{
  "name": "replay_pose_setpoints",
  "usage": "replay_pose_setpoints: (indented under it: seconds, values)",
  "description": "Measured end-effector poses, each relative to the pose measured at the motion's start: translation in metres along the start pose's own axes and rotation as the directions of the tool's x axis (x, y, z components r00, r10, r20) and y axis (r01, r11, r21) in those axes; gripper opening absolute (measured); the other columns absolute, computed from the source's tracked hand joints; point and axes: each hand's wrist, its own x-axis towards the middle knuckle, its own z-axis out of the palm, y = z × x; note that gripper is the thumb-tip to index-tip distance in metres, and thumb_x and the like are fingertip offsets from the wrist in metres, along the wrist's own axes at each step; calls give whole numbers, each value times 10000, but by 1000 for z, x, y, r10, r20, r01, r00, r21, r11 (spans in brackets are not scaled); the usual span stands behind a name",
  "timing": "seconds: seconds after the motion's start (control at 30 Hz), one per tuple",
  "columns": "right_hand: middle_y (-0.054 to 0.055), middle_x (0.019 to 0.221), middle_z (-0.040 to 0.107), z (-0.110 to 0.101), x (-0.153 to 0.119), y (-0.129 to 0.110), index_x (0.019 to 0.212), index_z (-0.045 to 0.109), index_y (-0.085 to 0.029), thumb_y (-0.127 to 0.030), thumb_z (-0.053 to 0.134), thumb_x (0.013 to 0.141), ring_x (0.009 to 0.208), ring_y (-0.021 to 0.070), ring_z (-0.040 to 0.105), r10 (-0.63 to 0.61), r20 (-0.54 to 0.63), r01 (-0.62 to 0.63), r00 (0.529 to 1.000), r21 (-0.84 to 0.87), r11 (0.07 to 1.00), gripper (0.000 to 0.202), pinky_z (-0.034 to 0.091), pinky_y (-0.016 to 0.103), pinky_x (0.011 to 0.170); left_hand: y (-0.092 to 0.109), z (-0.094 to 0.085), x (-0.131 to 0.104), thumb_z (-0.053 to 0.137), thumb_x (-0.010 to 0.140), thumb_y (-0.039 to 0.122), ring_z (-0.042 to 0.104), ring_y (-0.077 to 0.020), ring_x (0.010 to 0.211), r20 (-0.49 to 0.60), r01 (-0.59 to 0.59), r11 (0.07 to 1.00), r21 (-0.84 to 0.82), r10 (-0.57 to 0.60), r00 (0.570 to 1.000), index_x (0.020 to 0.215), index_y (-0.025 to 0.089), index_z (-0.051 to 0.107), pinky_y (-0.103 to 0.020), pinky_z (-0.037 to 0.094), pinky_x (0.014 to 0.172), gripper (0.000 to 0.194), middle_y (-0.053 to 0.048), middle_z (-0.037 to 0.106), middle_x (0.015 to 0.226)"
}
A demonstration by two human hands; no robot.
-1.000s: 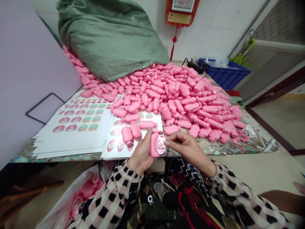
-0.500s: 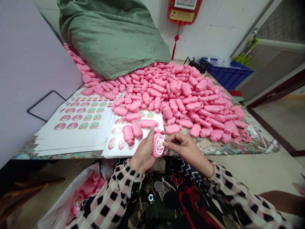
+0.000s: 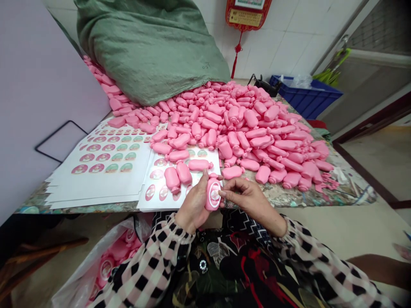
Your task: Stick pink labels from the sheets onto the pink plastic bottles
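My left hand (image 3: 193, 206) is wrapped round a small pink plastic bottle (image 3: 209, 205), keeping it upright over the table's front edge. On the bottle's front lies an oval sticker (image 3: 214, 195) with a white ring. My right hand (image 3: 248, 200) is closed in a pinch, thumb and forefinger at the sticker's right edge; the tips partly cover that edge. Beneath and left of the hands lies a sticker sheet (image 3: 146, 204) printed with oval pink labels. Two loose pink bottles (image 3: 172, 179) rest side by side on that sheet.
A large heap of pink bottles (image 3: 257, 128) spills from a green sack (image 3: 150, 55) across the table. Stacked sticker sheets (image 3: 96, 188) lie at the left. A blue crate (image 3: 308, 100) stands back right. Below left, a plastic bag (image 3: 73, 278) holds labelled bottles.
The view has shifted very slightly. Both hands stay in nearly the same pose on the bottle and its sticker.
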Motion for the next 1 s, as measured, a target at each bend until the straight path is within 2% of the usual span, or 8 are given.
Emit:
replay_pose_setpoints:
  seconds: [0.3, 1.0]
  values:
    - [-11, 651, 645, -1, 1, 1, 730, 600, -181, -391, 677, 745, 601, 133, 608, -1, 9, 2, 1000, -26, 1000, 224, 480, 267, 594, 0, 0, 1, 450, 837, 548, 585, -107, 538, -5, -6, 1000, 24, 6, 1000, 962, 137, 593, -210, 493, 437, 452, -37, 613, 723]
    - [-11, 672, 644, -3, 2, 3, 726, 595, -186, -401, 684, 731, 605, 132, 606, 18, 24, -18, 1000, -1, 1000, 233, 492, 273, 601, 0, 3, 1, 441, 831, 567, 581, -99, 535, -9, -9, 999, 38, 9, 1000, 982, 138, 577, -193, 477, 436, 474, -30, 609, 709]
